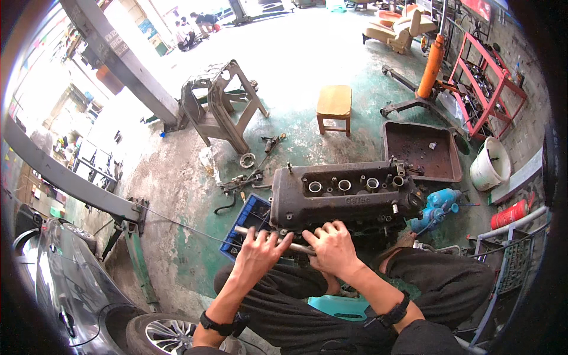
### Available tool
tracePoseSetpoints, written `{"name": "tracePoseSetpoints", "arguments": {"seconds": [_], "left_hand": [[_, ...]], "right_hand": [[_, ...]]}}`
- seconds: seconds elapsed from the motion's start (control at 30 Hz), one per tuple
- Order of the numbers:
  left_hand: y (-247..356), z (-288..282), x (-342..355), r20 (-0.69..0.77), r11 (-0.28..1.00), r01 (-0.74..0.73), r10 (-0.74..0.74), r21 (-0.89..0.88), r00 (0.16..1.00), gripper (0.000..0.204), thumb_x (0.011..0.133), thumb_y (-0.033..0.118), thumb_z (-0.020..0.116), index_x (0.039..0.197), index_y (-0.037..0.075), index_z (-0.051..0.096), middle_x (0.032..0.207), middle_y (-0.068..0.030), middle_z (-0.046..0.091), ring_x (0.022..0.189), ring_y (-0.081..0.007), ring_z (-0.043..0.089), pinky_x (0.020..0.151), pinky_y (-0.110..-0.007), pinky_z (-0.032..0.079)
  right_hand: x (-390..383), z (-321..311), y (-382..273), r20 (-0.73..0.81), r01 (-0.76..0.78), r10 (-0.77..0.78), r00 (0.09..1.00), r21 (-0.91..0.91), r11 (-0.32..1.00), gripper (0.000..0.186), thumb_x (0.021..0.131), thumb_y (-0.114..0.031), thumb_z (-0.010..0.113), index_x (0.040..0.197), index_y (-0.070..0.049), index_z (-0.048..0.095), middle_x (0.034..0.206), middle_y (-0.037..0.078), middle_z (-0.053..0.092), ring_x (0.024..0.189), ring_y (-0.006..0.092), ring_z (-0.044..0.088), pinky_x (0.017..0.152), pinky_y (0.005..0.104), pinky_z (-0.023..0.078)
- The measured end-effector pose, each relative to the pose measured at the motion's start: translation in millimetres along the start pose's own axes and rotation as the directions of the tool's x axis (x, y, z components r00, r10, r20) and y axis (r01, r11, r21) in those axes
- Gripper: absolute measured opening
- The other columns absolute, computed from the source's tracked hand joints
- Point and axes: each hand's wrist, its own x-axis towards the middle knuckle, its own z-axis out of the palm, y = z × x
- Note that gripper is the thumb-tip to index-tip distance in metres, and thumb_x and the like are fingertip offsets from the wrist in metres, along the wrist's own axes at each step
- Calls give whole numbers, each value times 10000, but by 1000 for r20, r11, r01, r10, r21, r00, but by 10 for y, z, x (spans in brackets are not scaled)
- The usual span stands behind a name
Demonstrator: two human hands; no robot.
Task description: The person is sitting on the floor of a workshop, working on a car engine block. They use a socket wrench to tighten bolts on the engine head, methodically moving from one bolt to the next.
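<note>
A dark engine [331, 201] with a grimy valve cover and several round plug holes stands right in front of me. Along its near side lies a grey metal bar [302, 247], slanting down from left to right. My left hand [257, 257] is closed over the bar, with the bar's left end sticking out past the fingers. My right hand [334, 248] is closed at the bar's other end, its knuckles close to the engine's near edge. The right hand hides that end and whatever it meets.
A blue crate [251, 216] sits left of the engine. Beyond are a drip tray [423, 151], a wooden stool [334, 103] and a metal stand [222, 103]. Blue bottles [438, 207], a white bucket [490, 165] and a red cylinder [509, 215] stand right; a car [77, 290] is at left.
</note>
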Motion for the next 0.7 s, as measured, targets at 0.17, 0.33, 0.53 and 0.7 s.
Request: {"name": "tracePoseSetpoints", "arguments": {"seconds": [0.17,0.33,0.53,0.7], "left_hand": [[317,215,-330,123,871,197,-158,-450,980,462,799,302,692,1237,214,577,688,-46,547,572,-221,586,495,-359,466],[868,330,-419,353,255,463,-377,-849,856,351,841,219,689,1164,104,610,858,-170,665,731,-325,664,598,-361,511],[1400,437,-379,566,-174,539,-267,-824,780,264,944,270,578,1046,27,570,625,-138,511,520,-162,462,510,-333,403],[1928,659,-315,617,-474,485,-172,-735,768,292,983,228,479,1108,-34,513,765,-148,602,676,-217,573,637,-352,478]], "right_hand": [[-199,-31,-88,-134,-205,209,969,43,978,781,529,-196,677,1269,-27,491,1228,177,490,1182,354,439,1004,466,340],[-567,260,-211,-209,-387,588,782,577,719,948,647,32,651,1458,-62,168,1340,189,388,1217,367,445,984,441,405],[-748,364,-264,315,-329,613,724,940,-94,467,764,69,522,1198,-12,371,1049,111,593,955,193,593,882,335,481],[-642,406,-217,185,-508,742,645,828,235,468,804,-136,719,1134,7,420,827,142,642,712,253,651,665,380,517]]}}
